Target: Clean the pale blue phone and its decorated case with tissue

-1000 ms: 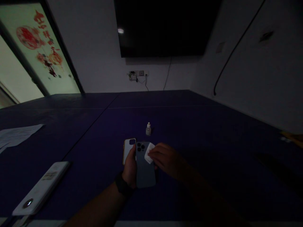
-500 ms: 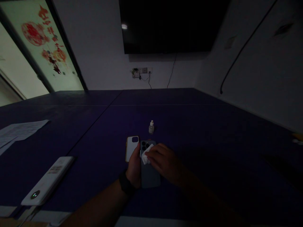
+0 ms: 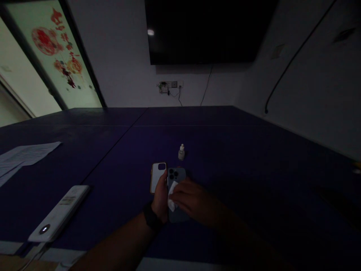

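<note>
My left hand (image 3: 160,197), with a dark band on its wrist, is closed around the left side of a blue-grey smartphone (image 3: 180,174). The phone's back faces up, its camera lenses at the far end. Pinched in my right hand (image 3: 194,199) is a crumpled white wipe (image 3: 173,203), pressed against the phone's back below the cameras. Part of the phone is covered by my right hand. Just left of the phone lies a phone case (image 3: 155,178) with a pale inside and a yellowish rim. Beyond the phone a small dropper bottle (image 3: 181,153) with a white cap stands upright.
A white power bank (image 3: 60,212) with a lit display and a cable lies at the left on the dark blue table (image 3: 113,158). Printed papers (image 3: 28,156) rest farther left. A large black screen (image 3: 208,34) hangs on the far wall.
My right hand has drawn the wipe down the phone's back, away from the camera lenses, which now show fully. The left hand keeps its hold. The view has shifted slightly.
</note>
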The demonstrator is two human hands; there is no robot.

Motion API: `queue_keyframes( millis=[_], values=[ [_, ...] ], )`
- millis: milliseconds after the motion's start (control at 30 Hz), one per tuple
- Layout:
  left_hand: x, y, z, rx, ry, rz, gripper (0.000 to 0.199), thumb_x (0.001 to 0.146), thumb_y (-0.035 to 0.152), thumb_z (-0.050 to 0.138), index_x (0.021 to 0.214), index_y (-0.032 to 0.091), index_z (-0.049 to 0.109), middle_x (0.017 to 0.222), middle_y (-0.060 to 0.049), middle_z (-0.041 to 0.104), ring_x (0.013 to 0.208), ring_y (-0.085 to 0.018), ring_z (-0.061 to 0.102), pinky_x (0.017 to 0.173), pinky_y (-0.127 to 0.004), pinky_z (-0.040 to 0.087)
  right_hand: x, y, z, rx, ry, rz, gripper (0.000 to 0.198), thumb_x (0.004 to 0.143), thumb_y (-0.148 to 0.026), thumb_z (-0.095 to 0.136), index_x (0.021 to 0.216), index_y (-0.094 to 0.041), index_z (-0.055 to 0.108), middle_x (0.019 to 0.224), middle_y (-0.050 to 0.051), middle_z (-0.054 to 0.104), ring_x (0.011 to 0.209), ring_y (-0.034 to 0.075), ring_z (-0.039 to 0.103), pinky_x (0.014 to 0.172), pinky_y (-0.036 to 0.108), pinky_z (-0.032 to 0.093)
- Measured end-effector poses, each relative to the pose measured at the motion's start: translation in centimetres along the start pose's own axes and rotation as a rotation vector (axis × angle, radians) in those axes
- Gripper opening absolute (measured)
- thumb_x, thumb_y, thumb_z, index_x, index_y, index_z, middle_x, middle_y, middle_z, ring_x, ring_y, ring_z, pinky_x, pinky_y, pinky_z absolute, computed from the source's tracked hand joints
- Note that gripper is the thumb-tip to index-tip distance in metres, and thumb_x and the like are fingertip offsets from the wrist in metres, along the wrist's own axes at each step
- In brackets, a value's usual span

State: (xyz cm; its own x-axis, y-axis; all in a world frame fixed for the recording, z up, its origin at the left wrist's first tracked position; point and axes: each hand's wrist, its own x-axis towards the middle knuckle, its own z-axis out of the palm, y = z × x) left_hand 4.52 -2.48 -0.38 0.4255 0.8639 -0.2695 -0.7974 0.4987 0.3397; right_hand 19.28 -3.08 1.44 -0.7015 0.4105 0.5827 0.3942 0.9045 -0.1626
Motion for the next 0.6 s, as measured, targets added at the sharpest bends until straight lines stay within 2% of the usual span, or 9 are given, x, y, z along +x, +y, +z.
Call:
queue_keyframes(
  millis=[67, 133, 200, 300, 467, 600],
  values=[
    [0.00, -0.01, -0.16, -0.009, -0.029, -0.001, 0.039, 0.094, 0.046, 0.059, 0.077, 0.012, 0.067, 0.063, -0.001, 0.061, 0.053, -0.010, 0.054, 0.060, -0.023, 0.045, 0.07, -0.03, 0.12, -0.037, 0.069, 0.021, 0.014, 0.098, -0.014, 0.058, 0.100, -0.018, 0.071, 0.095, 0.006, 0.071, 0.088, 0.018, 0.064, 0.081, 0.033, 0.054],
    [-0.05, -0.08, -0.21, 0.007, -0.057, 0.016, 0.035, 0.092, 0.045, 0.061, 0.086, 0.012, 0.070, 0.070, -0.002, 0.065, 0.060, -0.012, 0.059, 0.065, -0.024, 0.047, -0.03, 0.25, -0.05, -0.065, 0.107, 0.070, 0.014, 0.098, -0.013, 0.058, 0.102, -0.017, 0.071, 0.098, 0.007, 0.072, 0.089, 0.019, 0.064, 0.080, 0.033, 0.054],
    [-0.08, -0.18, -0.18, 0.052, -0.059, 0.044, 0.034, 0.092, 0.044, 0.061, 0.098, 0.012, 0.071, 0.078, -0.004, 0.069, 0.066, -0.014, 0.063, 0.068, -0.025, 0.049, -0.18, 0.54, -0.39, -0.049, 0.066, 0.075, 0.013, 0.096, -0.012, 0.060, 0.103, -0.017, 0.071, 0.097, 0.007, 0.072, 0.089, 0.019, 0.064, 0.078, 0.032, 0.054],
    [0.03, -0.30, -0.10, 0.064, -0.032, 0.062, 0.035, 0.093, 0.042, 0.060, 0.107, 0.012, 0.071, 0.080, -0.004, 0.070, 0.065, -0.013, 0.062, 0.063, -0.022, 0.046, -0.18, 0.46, -0.60, 0.017, 0.005, 0.021, 0.011, 0.096, -0.013, 0.061, 0.099, -0.017, 0.071, 0.093, 0.005, 0.071, 0.087, 0.017, 0.064, 0.077, 0.029, 0.054],
    [0.06, -0.38, 0.31, 0.075, -0.047, 0.074, 0.044, 0.095, 0.043, 0.057, 0.129, 0.016, 0.064, 0.093, -0.005, 0.072, 0.073, -0.015, 0.066, 0.071, -0.024, 0.049, 0.12, 0.01, -0.24, -0.024, 0.117, 0.094, 0.014, 0.098, -0.013, 0.058, 0.101, -0.016, 0.071, 0.095, 0.006, 0.070, 0.091, 0.019, 0.064, 0.082, 0.033, 0.054],
    [0.02, -0.07, 0.62, 0.124, 0.018, 0.095, 0.046, 0.099, 0.041, 0.050, 0.135, 0.016, 0.061, 0.092, -0.006, 0.073, 0.076, -0.017, 0.067, 0.073, -0.027, 0.050, -0.08, -0.04, -0.33, 0.010, -0.003, 0.113, 0.010, 0.094, -0.012, 0.064, 0.098, -0.018, 0.071, 0.094, 0.004, 0.071, 0.090, 0.017, 0.064, 0.079, 0.030, 0.053]
  ],
)
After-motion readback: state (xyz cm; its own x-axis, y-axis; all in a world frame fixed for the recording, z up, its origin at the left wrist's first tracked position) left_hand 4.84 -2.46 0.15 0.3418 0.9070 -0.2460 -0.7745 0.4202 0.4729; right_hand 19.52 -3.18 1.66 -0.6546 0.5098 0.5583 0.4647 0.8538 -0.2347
